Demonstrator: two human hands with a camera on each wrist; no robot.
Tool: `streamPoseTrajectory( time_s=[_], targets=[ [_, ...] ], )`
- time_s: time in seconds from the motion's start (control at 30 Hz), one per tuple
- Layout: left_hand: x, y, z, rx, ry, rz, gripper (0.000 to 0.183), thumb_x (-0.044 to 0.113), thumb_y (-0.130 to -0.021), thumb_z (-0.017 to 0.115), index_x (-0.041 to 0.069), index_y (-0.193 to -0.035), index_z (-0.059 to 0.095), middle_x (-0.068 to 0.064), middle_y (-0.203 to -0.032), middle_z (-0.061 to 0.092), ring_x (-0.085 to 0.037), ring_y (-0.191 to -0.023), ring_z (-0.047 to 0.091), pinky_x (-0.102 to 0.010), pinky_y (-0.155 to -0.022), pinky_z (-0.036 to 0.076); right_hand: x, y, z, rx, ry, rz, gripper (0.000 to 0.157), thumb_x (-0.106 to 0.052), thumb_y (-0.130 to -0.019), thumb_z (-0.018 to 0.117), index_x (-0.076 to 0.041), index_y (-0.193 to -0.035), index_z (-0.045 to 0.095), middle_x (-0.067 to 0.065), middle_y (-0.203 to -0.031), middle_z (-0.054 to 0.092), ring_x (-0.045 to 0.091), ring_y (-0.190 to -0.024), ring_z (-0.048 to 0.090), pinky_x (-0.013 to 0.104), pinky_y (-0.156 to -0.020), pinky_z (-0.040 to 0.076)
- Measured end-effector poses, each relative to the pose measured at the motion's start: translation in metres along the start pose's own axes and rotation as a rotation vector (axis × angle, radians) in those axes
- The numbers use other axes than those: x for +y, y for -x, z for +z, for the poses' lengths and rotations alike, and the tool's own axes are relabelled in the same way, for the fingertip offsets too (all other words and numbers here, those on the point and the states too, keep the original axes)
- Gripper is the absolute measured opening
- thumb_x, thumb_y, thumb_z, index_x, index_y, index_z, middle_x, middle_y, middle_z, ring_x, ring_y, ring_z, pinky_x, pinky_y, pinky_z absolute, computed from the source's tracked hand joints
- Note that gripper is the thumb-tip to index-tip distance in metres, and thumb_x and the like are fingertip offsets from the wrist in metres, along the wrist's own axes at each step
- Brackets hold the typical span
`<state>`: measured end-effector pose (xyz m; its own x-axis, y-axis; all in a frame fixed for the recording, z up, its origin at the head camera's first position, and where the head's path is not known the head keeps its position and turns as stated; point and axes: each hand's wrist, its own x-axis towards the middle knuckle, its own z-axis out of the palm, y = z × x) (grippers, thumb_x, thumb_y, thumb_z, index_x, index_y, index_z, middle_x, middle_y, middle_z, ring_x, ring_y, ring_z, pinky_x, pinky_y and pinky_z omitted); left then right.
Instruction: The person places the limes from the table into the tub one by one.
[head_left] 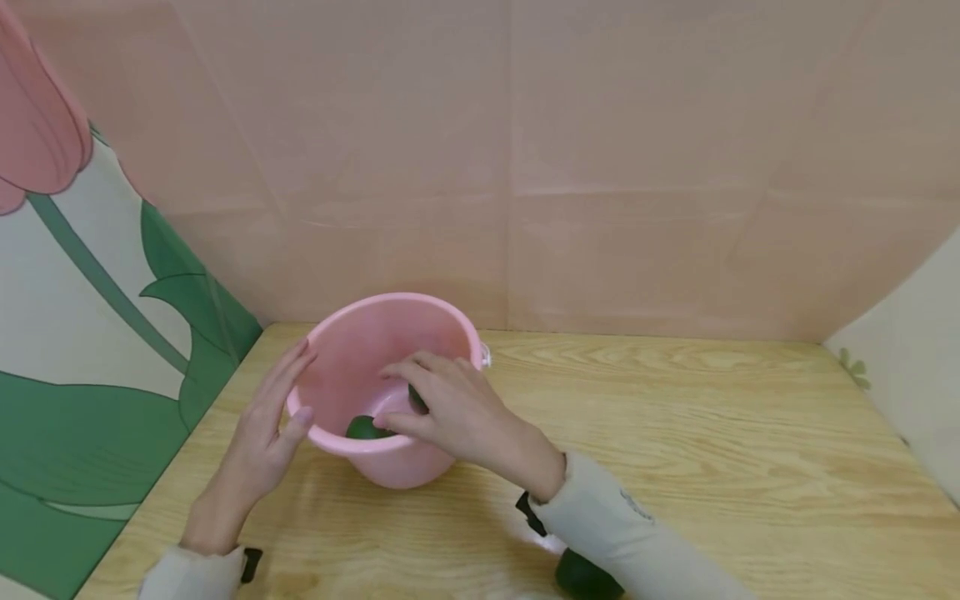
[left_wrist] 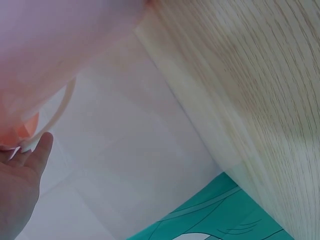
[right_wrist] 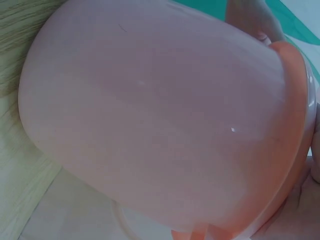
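A pink bucket stands upright on the wooden table, its handle seen in the left wrist view. At its left rim, my left hand rests with fairly straight fingers. Into the bucket's mouth reaches my right hand, fingers bent and thumb well apart from them. Near the thumb tip lies a dark green rounded fruit or vegetable. A second dark green piece peeks out beneath the right palm, mostly hidden; whether the hand touches it is unclear.
Another dark green rounded thing lies on the table by the right sleeve, partly cut off by the frame. A pinkish sheet hangs behind the table. On the left is a panel with large green leaves.
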<state>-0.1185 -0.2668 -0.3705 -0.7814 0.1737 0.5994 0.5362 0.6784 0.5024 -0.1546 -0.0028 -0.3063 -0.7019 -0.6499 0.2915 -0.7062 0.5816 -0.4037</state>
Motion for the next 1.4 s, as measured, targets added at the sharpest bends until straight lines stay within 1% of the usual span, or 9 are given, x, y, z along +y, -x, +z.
streamPoseTrajectory(
  time_s=[0.13, 0.23, 0.33, 0.47, 0.57, 0.67, 0.87, 1.1, 1.4],
  targets=[
    [-0.003, 0.0, 0.0, -0.003, -0.005, 0.012, 0.061, 0.005, -0.091, 0.056, 0.008, -0.15, 0.042, -0.013, -0.16, 0.034, -0.011, -0.151, 0.024, -0.014, -0.116, 0.017, 0.001, 0.001, 0.001, 0.011, -0.004, -0.012, 0.047, -0.045, -0.09, 0.067, -0.018, -0.128, 0.064, 0.001, -0.125, 0.066, 0.019, -0.114, 0.061, 0.042, -0.099, 0.047],
    [-0.003, 0.0, 0.0, -0.001, -0.006, 0.012, 0.06, 0.005, -0.09, 0.055, 0.007, -0.149, 0.043, -0.013, -0.16, 0.034, -0.012, -0.151, 0.024, -0.014, -0.116, 0.016, 0.002, 0.004, 0.0, 0.034, -0.046, -0.054, 0.041, -0.039, -0.091, 0.067, -0.017, -0.126, 0.065, -0.001, -0.122, 0.067, 0.016, -0.114, 0.06, 0.04, -0.1, 0.047],
    [-0.002, 0.0, 0.0, 0.001, -0.004, 0.013, 0.06, 0.006, -0.091, 0.055, 0.007, -0.149, 0.043, -0.013, -0.16, 0.034, -0.014, -0.151, 0.024, -0.015, -0.116, 0.016, 0.004, 0.01, -0.004, 0.043, -0.197, -0.104, 0.035, -0.03, -0.092, 0.069, -0.016, -0.124, 0.065, -0.003, -0.121, 0.066, 0.011, -0.112, 0.059, 0.031, -0.095, 0.05],
    [-0.001, -0.001, 0.0, -0.001, -0.001, 0.013, 0.059, 0.008, -0.092, 0.055, 0.009, -0.15, 0.043, -0.011, -0.161, 0.034, -0.016, -0.151, 0.024, -0.018, -0.117, 0.017, 0.006, 0.023, -0.011, 0.027, -0.441, -0.126, 0.033, -0.019, -0.091, 0.07, -0.015, -0.124, 0.065, -0.004, -0.122, 0.062, 0.008, -0.107, 0.058, 0.022, -0.081, 0.056],
    [-0.001, -0.002, 0.0, -0.007, 0.0, 0.005, 0.059, 0.008, -0.092, 0.054, 0.009, -0.15, 0.043, -0.011, -0.161, 0.033, -0.015, -0.151, 0.024, -0.022, -0.118, 0.018, 0.007, 0.034, -0.016, 0.033, -0.501, -0.138, 0.033, -0.017, -0.092, 0.07, -0.014, -0.124, 0.064, -0.003, -0.123, 0.061, 0.007, -0.102, 0.061, 0.02, -0.079, 0.056],
    [-0.001, -0.002, 0.0, -0.012, 0.0, 0.0, 0.058, 0.009, -0.093, 0.054, 0.008, -0.15, 0.042, -0.012, -0.161, 0.033, -0.014, -0.151, 0.023, -0.023, -0.118, 0.018, 0.009, 0.043, -0.019, 0.072, -0.457, -0.169, 0.033, -0.019, -0.091, 0.071, -0.014, -0.123, 0.065, -0.003, -0.126, 0.061, 0.005, -0.098, 0.065, 0.022, -0.086, 0.055],
    [-0.003, -0.001, 0.0, -0.01, -0.005, 0.006, 0.058, 0.006, -0.092, 0.053, 0.006, -0.149, 0.042, -0.014, -0.161, 0.033, -0.012, -0.151, 0.022, -0.017, -0.117, 0.016, 0.015, 0.059, -0.024, 0.168, -0.348, -0.207, 0.033, -0.022, -0.088, 0.075, -0.015, -0.119, 0.068, -0.005, -0.128, 0.061, 0.009, -0.123, 0.056, 0.031, -0.106, 0.046],
    [-0.003, -0.001, 0.0, -0.014, -0.003, 0.002, 0.059, 0.006, -0.092, 0.054, 0.007, -0.15, 0.042, -0.013, -0.161, 0.032, -0.012, -0.151, 0.022, -0.016, -0.117, 0.017, 0.023, 0.071, -0.028, 0.194, -0.341, -0.2, 0.035, -0.022, -0.088, 0.075, -0.015, -0.122, 0.066, -0.002, -0.129, 0.061, 0.015, -0.127, 0.055, 0.034, -0.108, 0.045],
    [0.0, -0.002, 0.001, 0.001, 0.011, -0.002, 0.058, 0.011, -0.094, 0.055, 0.011, -0.15, 0.043, -0.008, -0.161, 0.034, -0.016, -0.151, 0.026, -0.015, -0.116, 0.018, 0.032, 0.083, -0.027, 0.238, -0.358, -0.213, 0.041, -0.018, -0.087, 0.076, -0.013, -0.125, 0.064, 0.001, -0.13, 0.061, 0.019, -0.128, 0.055, 0.032, -0.11, 0.043]
  ],
)
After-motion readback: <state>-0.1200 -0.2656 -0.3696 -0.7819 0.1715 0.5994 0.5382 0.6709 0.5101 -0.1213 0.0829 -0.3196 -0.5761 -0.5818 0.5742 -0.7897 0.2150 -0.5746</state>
